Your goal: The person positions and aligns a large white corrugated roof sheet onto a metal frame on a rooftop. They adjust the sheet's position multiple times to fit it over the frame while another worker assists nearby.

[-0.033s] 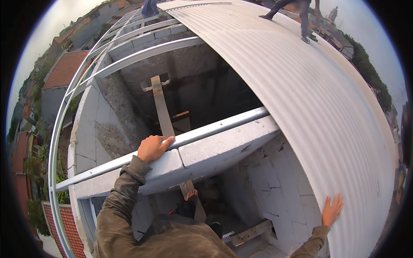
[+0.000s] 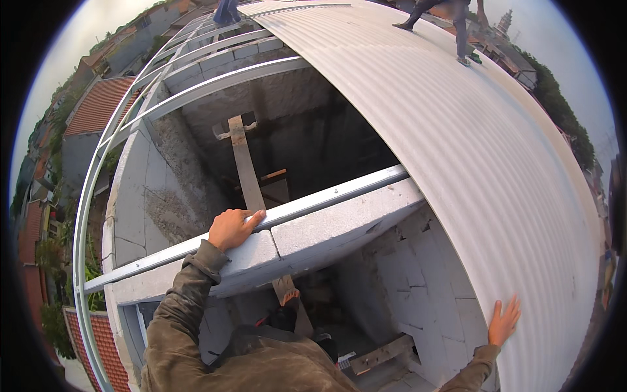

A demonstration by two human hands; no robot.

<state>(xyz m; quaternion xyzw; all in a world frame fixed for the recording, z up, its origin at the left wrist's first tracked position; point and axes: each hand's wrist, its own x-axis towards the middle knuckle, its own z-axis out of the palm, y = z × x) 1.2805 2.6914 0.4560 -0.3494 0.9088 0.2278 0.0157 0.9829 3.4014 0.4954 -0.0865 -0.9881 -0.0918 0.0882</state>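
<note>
My left hand (image 2: 232,228) rests over a pale metal beam (image 2: 336,191), its fingers curled over the far side and the thumb stretched along the top. The beam runs beside the top of a wall of light-grey blocks (image 2: 346,219). On the right, my right hand (image 2: 503,321) lies flat with fingers spread on a white corrugated roofing sheet (image 2: 450,150), close to its left edge. Below me, one bare foot (image 2: 291,296) stands on a narrow wooden plank (image 2: 304,323); my torso hides part of the space there.
Beyond the beam is a deep, dark opening crossed by another plank (image 2: 247,163). Curved metal rails (image 2: 83,215) edge the left side, with tiled roofs (image 2: 101,104) outside. A person (image 2: 460,36) is on the sheeting at the far right; another person (image 2: 227,12) is at the far end.
</note>
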